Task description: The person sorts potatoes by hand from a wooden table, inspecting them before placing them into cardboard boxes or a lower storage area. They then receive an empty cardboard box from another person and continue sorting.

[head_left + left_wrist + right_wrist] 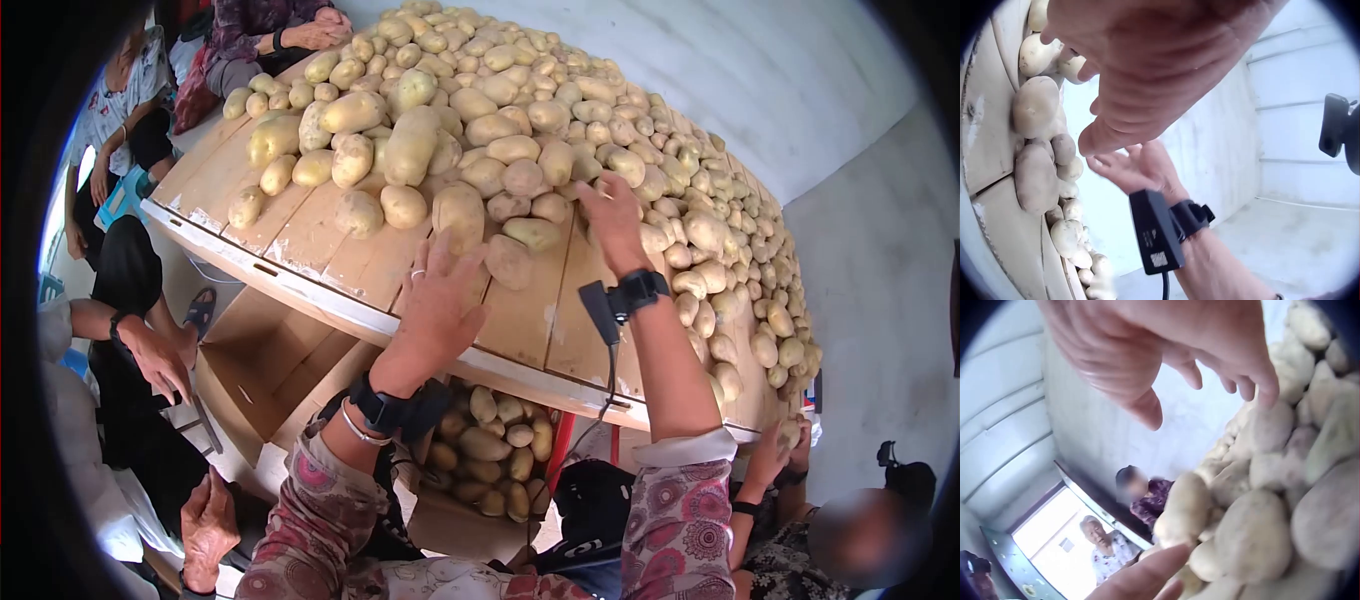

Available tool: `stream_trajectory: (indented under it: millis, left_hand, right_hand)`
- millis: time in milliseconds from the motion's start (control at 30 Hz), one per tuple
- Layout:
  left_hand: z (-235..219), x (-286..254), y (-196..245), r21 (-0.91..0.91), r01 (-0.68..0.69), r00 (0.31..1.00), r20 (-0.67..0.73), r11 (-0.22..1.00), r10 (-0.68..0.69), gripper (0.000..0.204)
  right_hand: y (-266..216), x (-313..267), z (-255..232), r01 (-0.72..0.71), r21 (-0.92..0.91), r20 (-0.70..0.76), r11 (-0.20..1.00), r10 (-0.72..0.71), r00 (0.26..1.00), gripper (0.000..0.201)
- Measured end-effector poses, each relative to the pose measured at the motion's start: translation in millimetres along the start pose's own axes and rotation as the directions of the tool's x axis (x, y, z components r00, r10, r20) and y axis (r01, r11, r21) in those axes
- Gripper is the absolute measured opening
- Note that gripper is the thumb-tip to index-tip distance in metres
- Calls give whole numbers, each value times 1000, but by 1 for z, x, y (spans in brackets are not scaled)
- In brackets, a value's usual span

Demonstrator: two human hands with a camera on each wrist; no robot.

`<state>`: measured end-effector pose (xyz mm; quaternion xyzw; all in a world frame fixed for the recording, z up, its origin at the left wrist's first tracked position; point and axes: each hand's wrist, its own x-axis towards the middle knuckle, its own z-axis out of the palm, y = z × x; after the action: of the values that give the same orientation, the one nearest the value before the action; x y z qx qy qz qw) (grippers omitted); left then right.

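Many potatoes lie heaped on a wooden table. The left hand has its fingers spread at the near side of a large potato; whether they touch it cannot be told. In the left wrist view this hand holds nothing, with potatoes beside it. Farther right, the right hand reaches over the heap's near edge, fingers loosely bent. The right wrist view shows that hand holding nothing above potatoes, thumb and fingers apart. The left hand's fingers appear below.
A white-edged rim runs along the table's near side. Below it stand a box of potatoes and a cardboard box. A cable hangs from the right wrist camera. Other people sit at left, far left and lower right.
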<state>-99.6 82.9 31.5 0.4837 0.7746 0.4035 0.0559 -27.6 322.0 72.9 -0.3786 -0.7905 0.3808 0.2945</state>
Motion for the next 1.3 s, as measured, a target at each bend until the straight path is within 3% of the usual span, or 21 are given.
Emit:
stream_trajectory:
  millis: [33,67,100,167,233,300,333,433,533,567,667,700,733,800,867,933,1033,1067,1133,1233,1300]
  left_hand:
    - [2,-3,3,51,-22,998,68,998,18,63]
    - [6,-6,1,52,-16,998,61,999,13,63]
    - [9,-9,-2,10,-67,991,114,998,65,62]
    - [8,-7,-3,-30,-117,979,166,993,120,62]
    - [3,-4,5,-162,-15,966,251,987,55,61]
    - [14,-1,3,-129,-38,962,264,991,71,61]
    - [17,-2,3,-98,-62,954,286,993,88,61]
    - [26,-1,11,119,-184,941,306,976,141,60]
    - [31,-2,9,119,-302,895,376,946,239,57]
    - [32,-4,9,112,-297,894,381,948,235,57]
    - [26,-3,8,27,-273,894,376,962,243,54]
    - [27,-5,6,33,-252,900,375,967,222,53]
    - [28,-7,4,37,-229,904,378,973,199,53]
    - [31,-11,3,48,-220,912,363,974,188,53]
    - [25,-11,3,71,-221,924,335,973,186,53]
    - [19,-14,7,14,-193,908,381,981,173,54]
    - [31,-19,0,118,-244,931,305,963,199,54]
    - [28,-21,-3,160,-196,949,279,967,147,54]
    - [25,-20,-3,93,-207,926,339,974,165,53]
    - [20,-22,-5,95,-164,927,355,982,121,51]
    - [21,-19,-7,92,-156,927,358,983,114,51]
  right_hand:
    - [69,36,-14,96,-218,-179,971,-137,974,60]
    - [94,47,-34,-38,-163,-196,986,6,981,60]
    - [97,48,-49,-141,-42,-130,989,135,982,61]
    - [106,61,-60,-176,-80,11,981,178,984,64]
    - [117,71,-65,-199,-116,85,973,210,974,62]
    - [84,69,-50,-377,-215,231,901,422,877,73]
    - [94,77,-38,-371,-206,249,906,415,875,73]
    - [121,92,-19,-6,-633,107,774,96,990,97]
    - [136,117,-26,56,-594,185,803,68,980,98]
    - [104,105,-36,-189,-231,311,954,256,915,96]
    - [123,127,-31,-175,-369,215,913,267,939,97]
    - [126,129,-26,-115,-507,155,854,221,963,101]
    - [129,132,-32,-112,-509,148,853,216,965,101]
    - [96,103,-37,-299,-353,135,887,364,921,100]
    - [94,108,-43,-312,-359,240,880,410,880,96]
    - [100,104,-41,-391,-215,220,895,435,873,95]
    - [124,121,-29,-238,-324,320,916,342,883,95]
    - [176,150,-23,-173,-388,151,905,248,957,88]
    - [94,114,-24,-324,-347,205,880,408,889,102]
    - [137,145,-22,-322,-444,52,836,383,922,109]
    - [180,163,-34,-218,-297,92,930,255,962,105]
